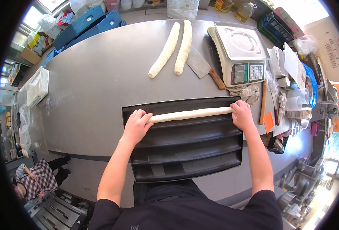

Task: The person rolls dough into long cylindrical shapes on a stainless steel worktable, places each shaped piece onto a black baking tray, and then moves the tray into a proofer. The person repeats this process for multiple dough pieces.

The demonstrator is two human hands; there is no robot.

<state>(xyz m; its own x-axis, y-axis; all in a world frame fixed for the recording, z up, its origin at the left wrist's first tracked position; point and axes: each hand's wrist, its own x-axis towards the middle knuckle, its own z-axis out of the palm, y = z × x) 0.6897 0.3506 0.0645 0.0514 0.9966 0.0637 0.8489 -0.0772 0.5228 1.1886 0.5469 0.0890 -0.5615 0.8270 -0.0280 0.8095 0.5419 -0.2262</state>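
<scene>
From where I stand, the dough strip [192, 114] looks soft and fairly light, likely to stretch or sag if pulled by its ends alone. I would guess it is a bit tacky, though a dusting of flour may keep it from sticking. Fingers laid under both ends, with only a gentle pinch, seem the safest hold; a hard squeeze would probably leave dents.

It is long, slim and pale cream, almost even in width, matt on top and bowed a little. It runs along the far edge of the black tray [188, 142], near the first groove; I cannot tell whether its middle touches the metal. The tray sticks out over the near edge of the desk [93, 80].

The left hand [138, 122] has fingers and thumb closed round the left end of the strip, by the tray's far left corner. The right hand [241, 113] pinches the other end, by the far right corner. Toward the desk's far edge lie a long dough roll [165, 51] and a second roll [183, 48], both thicker, with a knife [200, 65] just beside them
</scene>
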